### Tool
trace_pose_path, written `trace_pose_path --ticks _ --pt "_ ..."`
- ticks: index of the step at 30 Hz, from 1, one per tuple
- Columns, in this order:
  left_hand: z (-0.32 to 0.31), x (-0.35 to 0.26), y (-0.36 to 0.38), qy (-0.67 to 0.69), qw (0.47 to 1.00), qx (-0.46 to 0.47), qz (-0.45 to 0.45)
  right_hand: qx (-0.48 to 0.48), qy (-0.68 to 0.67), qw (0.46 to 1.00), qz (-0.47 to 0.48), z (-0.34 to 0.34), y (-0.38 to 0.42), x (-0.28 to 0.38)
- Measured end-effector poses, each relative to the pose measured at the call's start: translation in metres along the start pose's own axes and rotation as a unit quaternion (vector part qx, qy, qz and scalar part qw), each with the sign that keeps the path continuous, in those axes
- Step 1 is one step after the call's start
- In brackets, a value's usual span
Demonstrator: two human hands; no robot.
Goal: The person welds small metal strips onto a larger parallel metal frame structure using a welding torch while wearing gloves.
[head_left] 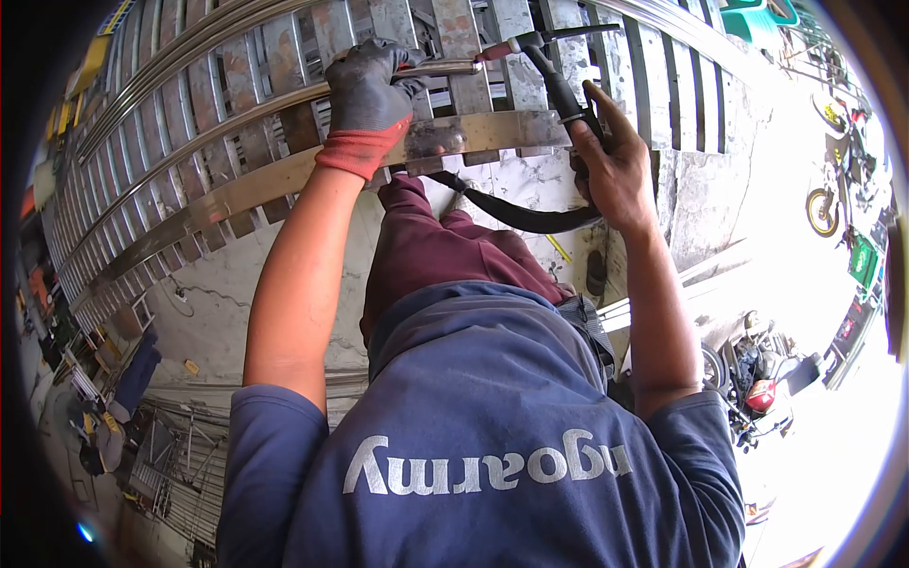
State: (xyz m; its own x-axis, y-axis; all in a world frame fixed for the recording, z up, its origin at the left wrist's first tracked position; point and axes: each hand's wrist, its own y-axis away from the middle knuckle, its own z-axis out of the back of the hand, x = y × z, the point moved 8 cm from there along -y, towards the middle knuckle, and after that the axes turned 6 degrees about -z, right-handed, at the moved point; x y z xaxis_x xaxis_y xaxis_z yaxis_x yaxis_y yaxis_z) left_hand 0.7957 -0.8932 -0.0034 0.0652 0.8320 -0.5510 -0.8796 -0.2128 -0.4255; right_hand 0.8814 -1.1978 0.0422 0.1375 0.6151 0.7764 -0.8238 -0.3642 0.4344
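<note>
My left hand [371, 90], in a dark coated work glove with a red cuff, is closed around a thin, shiny metal tube [445, 68]. The tube runs off to the left across a slatted metal bench, and its end sticks out past my fingers. Bare, my right hand [611, 156] grips a TIG welding torch [557, 87] by its black handle, index finger stretched along it. The torch's pink cup [496, 51] points left, right at the tube's end. From my right hand a black sleeved cable [516, 213] loops down and left.
The bench of metal slats [469, 28] spreads in front of me, with a flat metal bar [492, 133] along its near edge. Long thin rods [189, 71] lie across the slats. Motorcycles [828, 204] stand at the right, and metal frames [175, 464] lie lower left.
</note>
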Motion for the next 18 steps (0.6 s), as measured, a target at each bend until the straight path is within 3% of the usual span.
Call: trace_pose_path --ticks 18 --pt "-0.0017 0.0017 0.0 -0.011 1.0 0.001 -0.006 -0.004 0.031 0.999 -0.015 0.0023 0.0003 0.0044"
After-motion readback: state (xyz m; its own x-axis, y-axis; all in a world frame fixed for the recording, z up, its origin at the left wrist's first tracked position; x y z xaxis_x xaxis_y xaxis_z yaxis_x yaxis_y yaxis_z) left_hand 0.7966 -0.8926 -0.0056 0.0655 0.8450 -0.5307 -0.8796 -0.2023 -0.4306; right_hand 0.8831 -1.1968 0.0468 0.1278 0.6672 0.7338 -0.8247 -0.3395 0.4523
